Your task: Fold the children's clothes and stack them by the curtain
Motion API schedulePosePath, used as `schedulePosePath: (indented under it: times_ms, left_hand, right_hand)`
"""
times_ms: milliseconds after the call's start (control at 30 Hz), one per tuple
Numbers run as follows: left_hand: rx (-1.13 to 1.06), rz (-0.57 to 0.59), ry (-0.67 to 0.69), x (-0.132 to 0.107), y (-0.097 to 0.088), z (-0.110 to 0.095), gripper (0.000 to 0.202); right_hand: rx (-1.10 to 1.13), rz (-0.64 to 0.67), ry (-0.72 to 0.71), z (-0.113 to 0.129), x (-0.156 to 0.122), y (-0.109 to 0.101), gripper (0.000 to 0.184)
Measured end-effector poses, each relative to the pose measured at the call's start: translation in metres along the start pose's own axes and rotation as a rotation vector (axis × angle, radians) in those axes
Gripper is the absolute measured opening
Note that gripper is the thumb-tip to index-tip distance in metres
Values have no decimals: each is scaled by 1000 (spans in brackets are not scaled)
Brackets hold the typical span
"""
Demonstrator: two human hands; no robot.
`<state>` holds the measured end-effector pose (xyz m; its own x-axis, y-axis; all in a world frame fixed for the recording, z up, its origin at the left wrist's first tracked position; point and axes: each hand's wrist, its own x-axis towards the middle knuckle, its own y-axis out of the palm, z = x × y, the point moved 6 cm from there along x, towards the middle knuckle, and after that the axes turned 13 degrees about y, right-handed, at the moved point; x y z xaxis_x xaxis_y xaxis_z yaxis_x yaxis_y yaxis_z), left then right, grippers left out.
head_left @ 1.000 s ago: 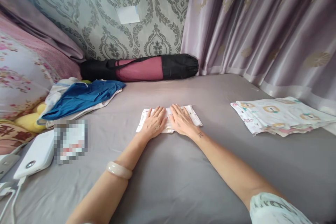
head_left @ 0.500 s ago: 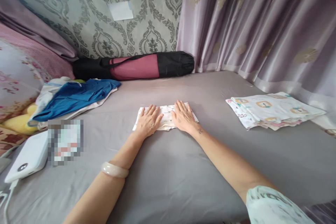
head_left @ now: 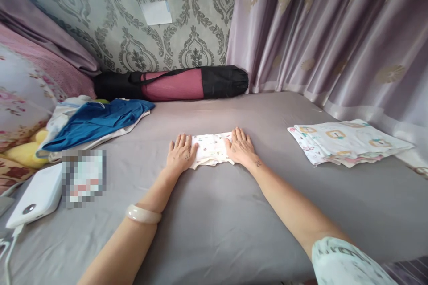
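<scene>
A small folded cloth garment [head_left: 212,148], white with a tiny scattered print and a cream, uneven near edge, lies flat on the grey bed sheet [head_left: 207,213]. My left hand [head_left: 182,153] rests palm down over its left end, fingers stretched away from me. Over the right end lies my right hand [head_left: 241,148], also flat, its thumb pointing inward. Between the two hands the middle of the cloth shows. Both ends of it are hidden under my palms. Neither hand grips anything.
A stack of folded printed clothes [head_left: 347,140] lies at the right. Blue clothing [head_left: 100,120] is heaped at the left, near a yellow plush toy [head_left: 28,153]. A white power bank [head_left: 36,196] with a cable sits front left. A black and pink rolled bag [head_left: 174,83] lies along the wall.
My hands have slid apart, the left one leftward and the right one rightward, uncovering more of the cloth's middle. The cloth stays in place.
</scene>
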<state>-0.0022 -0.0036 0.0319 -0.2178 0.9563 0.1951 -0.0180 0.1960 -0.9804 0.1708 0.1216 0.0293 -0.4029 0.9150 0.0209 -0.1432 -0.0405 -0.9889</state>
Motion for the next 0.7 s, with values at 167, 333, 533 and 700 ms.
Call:
schedulePosePath:
  times_ms: [167, 333, 533, 700]
  left_hand:
    - [-26, 60, -17, 0, 9, 4, 60]
    - [-69, 53, -118, 1, 9, 17, 68]
    - [-38, 114, -307, -7, -1, 55, 62]
    - [-128, 159, -407, -13, -9, 66, 54]
  right_hand:
    - [18, 53, 30, -1, 3, 5, 67]
    - [90, 66, 66, -6, 1, -10, 68]
    - [28, 17, 166, -40, -13, -35, 43]
    - [26, -22, 116, -43, -23, -39, 37]
